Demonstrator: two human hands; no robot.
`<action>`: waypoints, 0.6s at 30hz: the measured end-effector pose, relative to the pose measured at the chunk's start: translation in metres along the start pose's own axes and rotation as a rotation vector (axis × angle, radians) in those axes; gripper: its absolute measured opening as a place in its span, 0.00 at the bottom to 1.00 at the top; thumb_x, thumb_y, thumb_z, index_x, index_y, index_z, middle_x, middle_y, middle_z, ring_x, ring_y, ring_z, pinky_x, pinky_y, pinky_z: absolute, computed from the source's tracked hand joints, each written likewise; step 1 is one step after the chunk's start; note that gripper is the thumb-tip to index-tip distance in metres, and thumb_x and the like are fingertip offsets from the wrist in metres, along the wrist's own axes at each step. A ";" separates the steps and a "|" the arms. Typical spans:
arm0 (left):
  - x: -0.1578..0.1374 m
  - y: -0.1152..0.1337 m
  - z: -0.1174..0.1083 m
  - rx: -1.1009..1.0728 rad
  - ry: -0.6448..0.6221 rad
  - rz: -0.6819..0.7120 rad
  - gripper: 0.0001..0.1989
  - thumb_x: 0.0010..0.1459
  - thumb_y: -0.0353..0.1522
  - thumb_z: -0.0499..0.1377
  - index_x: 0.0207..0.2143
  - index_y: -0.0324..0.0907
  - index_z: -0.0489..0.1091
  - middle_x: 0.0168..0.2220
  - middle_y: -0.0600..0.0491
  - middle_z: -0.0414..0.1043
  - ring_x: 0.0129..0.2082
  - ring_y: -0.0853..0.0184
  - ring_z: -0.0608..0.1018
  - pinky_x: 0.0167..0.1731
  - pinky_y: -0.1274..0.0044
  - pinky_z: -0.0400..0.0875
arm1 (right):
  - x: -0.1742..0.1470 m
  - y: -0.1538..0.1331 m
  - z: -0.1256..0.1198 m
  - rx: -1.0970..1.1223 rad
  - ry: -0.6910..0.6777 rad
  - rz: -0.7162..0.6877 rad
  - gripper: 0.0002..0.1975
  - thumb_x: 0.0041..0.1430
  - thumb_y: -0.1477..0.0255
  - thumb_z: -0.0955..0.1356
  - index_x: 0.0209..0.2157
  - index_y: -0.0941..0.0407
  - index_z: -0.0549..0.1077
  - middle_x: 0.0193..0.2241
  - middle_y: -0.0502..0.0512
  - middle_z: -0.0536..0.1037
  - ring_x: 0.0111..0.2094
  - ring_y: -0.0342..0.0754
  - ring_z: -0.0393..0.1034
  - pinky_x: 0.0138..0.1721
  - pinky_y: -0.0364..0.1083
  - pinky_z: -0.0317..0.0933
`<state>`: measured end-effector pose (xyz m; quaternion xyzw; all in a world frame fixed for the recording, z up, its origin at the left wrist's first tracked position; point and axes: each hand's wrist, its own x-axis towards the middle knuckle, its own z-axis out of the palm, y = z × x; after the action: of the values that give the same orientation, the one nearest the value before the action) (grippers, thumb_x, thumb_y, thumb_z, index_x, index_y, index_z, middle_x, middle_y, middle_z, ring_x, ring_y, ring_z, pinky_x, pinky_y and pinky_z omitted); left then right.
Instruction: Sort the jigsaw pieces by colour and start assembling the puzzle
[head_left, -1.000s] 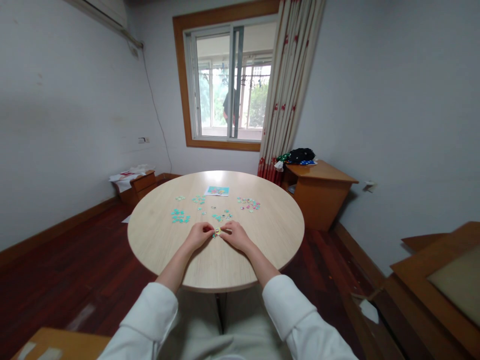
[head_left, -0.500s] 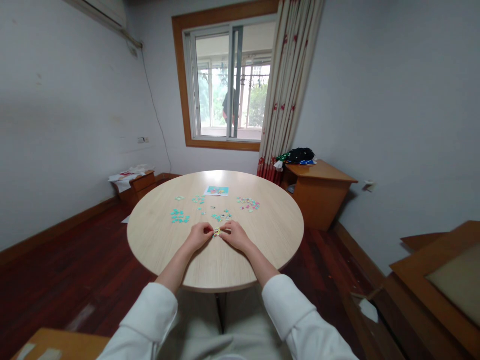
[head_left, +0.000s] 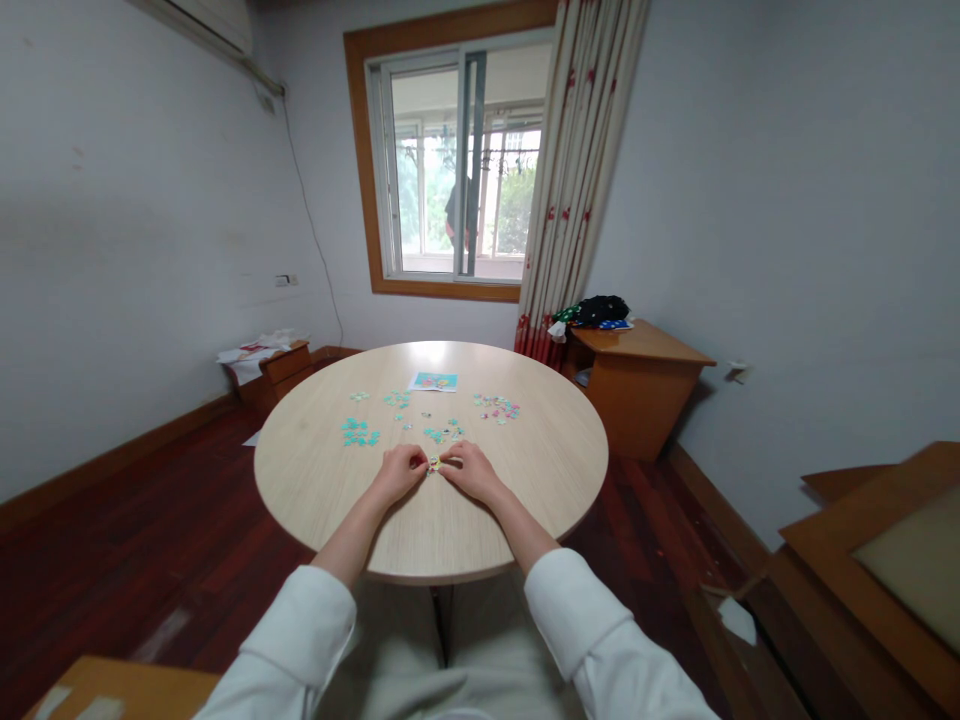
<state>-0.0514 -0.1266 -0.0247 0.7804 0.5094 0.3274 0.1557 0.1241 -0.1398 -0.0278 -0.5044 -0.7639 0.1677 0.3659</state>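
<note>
Between my fingertips, near the front middle of the round table [head_left: 315,480], lie a few small joined jigsaw puzzle pieces [head_left: 433,465], coloured yellow, white and red. My left hand [head_left: 401,468] pinches at their left edge, thumb and fingers closed. From the other side my right hand [head_left: 466,467] grips the yellowish part, also in a pinch. My fingers partly cover the pieces. Just beyond my hands is a loose group of teal and white pieces [head_left: 442,434].
Teal pieces [head_left: 360,433] form a cluster at the left, pale green ones [head_left: 397,398] lie behind it, and pink ones [head_left: 497,407] spread at the right. A picture card [head_left: 435,382] lies toward the back. A wooden cabinet [head_left: 637,385] with cloths on top stands right of the table.
</note>
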 end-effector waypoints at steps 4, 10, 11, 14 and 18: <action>0.000 0.000 0.000 0.018 0.008 0.007 0.05 0.48 0.30 0.56 0.23 0.40 0.72 0.25 0.51 0.73 0.28 0.67 0.72 0.31 0.76 0.61 | 0.000 0.000 0.000 -0.010 0.006 -0.002 0.10 0.49 0.73 0.70 0.36 0.56 0.77 0.37 0.55 0.76 0.41 0.47 0.67 0.46 0.46 0.58; 0.001 -0.001 0.001 -0.003 0.020 0.000 0.06 0.48 0.32 0.57 0.23 0.40 0.71 0.24 0.51 0.72 0.27 0.66 0.71 0.31 0.75 0.61 | 0.000 -0.001 0.000 -0.048 -0.011 0.009 0.11 0.50 0.70 0.70 0.37 0.57 0.77 0.37 0.57 0.75 0.41 0.48 0.67 0.46 0.46 0.58; 0.001 -0.001 0.001 -0.013 0.025 -0.009 0.06 0.48 0.32 0.57 0.23 0.40 0.71 0.24 0.51 0.72 0.27 0.66 0.71 0.30 0.76 0.61 | 0.000 -0.001 -0.001 -0.048 -0.011 0.007 0.10 0.50 0.70 0.70 0.37 0.56 0.77 0.37 0.56 0.75 0.41 0.47 0.67 0.46 0.46 0.58; 0.000 -0.001 0.000 -0.071 0.050 -0.038 0.08 0.50 0.34 0.56 0.23 0.40 0.71 0.24 0.52 0.71 0.26 0.67 0.70 0.29 0.76 0.61 | -0.001 -0.001 -0.001 -0.038 -0.009 -0.003 0.09 0.50 0.70 0.70 0.36 0.55 0.78 0.36 0.55 0.75 0.40 0.47 0.67 0.45 0.45 0.58; 0.000 0.000 -0.002 -0.087 0.060 -0.051 0.07 0.50 0.33 0.57 0.24 0.40 0.70 0.24 0.53 0.71 0.27 0.67 0.70 0.30 0.76 0.61 | 0.000 0.002 0.001 -0.006 0.000 0.004 0.08 0.53 0.69 0.68 0.35 0.56 0.78 0.35 0.56 0.76 0.40 0.47 0.67 0.44 0.45 0.59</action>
<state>-0.0527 -0.1269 -0.0232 0.7495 0.5188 0.3685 0.1825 0.1248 -0.1390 -0.0295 -0.5070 -0.7635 0.1658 0.3640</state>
